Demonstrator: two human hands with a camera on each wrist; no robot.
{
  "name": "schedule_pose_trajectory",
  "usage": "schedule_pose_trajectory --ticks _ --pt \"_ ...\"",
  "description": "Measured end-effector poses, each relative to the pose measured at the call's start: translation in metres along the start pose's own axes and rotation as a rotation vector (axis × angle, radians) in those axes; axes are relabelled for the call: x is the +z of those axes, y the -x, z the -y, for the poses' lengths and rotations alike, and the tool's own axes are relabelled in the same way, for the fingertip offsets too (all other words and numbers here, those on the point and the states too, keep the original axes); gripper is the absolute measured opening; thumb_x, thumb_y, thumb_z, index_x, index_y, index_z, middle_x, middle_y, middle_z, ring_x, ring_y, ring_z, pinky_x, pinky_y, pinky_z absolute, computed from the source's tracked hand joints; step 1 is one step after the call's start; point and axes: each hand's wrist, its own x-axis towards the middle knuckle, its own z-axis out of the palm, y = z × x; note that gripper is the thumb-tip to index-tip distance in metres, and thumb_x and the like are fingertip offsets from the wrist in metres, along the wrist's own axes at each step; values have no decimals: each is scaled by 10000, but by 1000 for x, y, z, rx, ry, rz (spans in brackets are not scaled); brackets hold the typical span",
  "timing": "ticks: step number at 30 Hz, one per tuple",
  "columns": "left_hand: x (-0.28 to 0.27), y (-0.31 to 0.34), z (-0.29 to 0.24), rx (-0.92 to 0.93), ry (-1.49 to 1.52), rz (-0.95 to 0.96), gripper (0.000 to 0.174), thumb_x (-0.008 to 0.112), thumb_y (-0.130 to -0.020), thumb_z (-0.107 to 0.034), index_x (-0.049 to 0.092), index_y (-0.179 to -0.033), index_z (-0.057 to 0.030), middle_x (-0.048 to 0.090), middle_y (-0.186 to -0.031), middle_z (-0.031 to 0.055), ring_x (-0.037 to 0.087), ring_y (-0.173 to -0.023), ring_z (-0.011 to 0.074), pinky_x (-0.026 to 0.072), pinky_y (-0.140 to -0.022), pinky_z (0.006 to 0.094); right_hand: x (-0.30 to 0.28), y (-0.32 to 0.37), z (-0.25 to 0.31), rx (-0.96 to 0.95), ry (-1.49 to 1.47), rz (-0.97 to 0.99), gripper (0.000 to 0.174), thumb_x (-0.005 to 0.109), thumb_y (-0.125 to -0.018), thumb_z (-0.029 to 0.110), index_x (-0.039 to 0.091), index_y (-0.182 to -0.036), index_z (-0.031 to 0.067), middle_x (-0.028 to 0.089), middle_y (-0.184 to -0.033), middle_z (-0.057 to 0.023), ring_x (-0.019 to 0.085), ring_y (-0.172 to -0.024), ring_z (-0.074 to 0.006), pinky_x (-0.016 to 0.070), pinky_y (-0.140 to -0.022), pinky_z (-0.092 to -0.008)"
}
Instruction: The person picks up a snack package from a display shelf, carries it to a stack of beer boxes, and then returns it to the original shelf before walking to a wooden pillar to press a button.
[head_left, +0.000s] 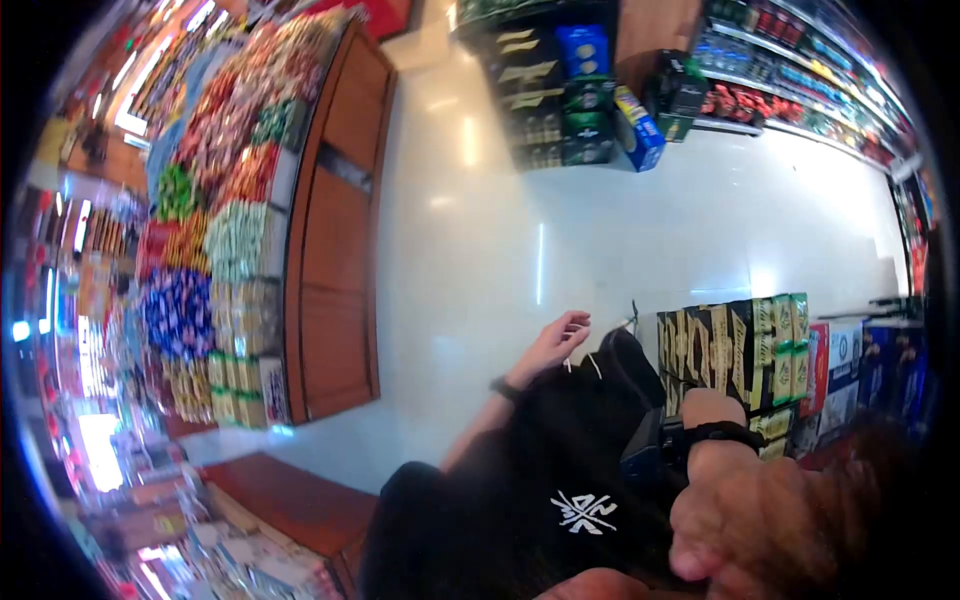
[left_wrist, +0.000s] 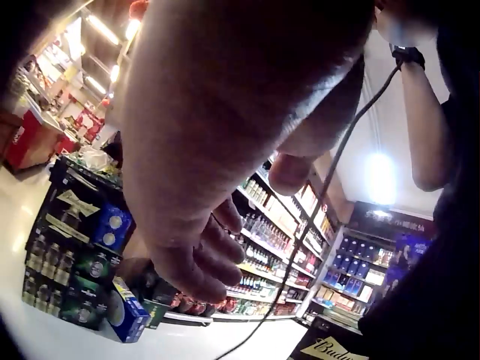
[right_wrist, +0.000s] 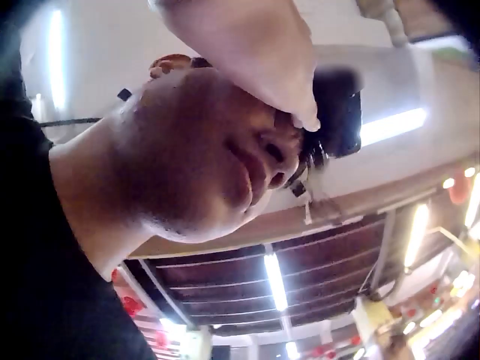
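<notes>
My left hand (head_left: 562, 338) hangs in front of the body over the floor, fingers loosely bent and holding nothing. It fills the upper middle of the left wrist view, with a thin dark cable (left_wrist: 319, 199) running beside it. My right hand (head_left: 765, 525) is raised close to the head camera and blurred. In the right wrist view its fingertips are right at a black head-worn device (right_wrist: 341, 112), beside the face; I cannot tell whether they grip it. A black strap (head_left: 715, 433) circles the right wrist. The person wears a black top (head_left: 500, 490) with a white print.
A wooden display counter (head_left: 335, 270) heaped with packaged goods stands at left. Stacked drink cartons (head_left: 735, 350) stand close at right, and another carton stack (head_left: 530, 90) is farther ahead beside a blue box (head_left: 640, 130). Shelves of bottles (head_left: 790, 60) line the back right. Glossy pale floor (head_left: 470, 220) lies between.
</notes>
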Motion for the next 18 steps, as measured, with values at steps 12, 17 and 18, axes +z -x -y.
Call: schedule_pose_trajectory --ticks 12,17,18 --pt "-62 93 7 -67 209 -343 410 563 -949 -212 440 -1291 -23 590 -1104 124 592 -1006 188 484 -876 325 14 11 -103 294 -294 78 687 620 -851 506 434 -1264 -10 479 -1266 -241 508 -1104 -360 377 -980 -477" --pt "-100 123 37 30 190 -612 422 577 -943 -229 445 -1280 -12 577 -1117 117 589 -1013 196 483 -880 326 17 9 -146 377 -414 99 741 631 -838 524 408 -1301 -11 451 -1306 -252 486 -1144 -370 355 -1007 -487" --pt "-110 126 44 23 219 -660 415 579 -941 -226 449 -1276 -16 578 -1105 114 590 -1003 192 487 -872 324 18 7 -157 390 -422 103 752 633 -835 527 403 -1308 -11 445 -1314 -254 481 -1152 -372 351 -1012 -489"
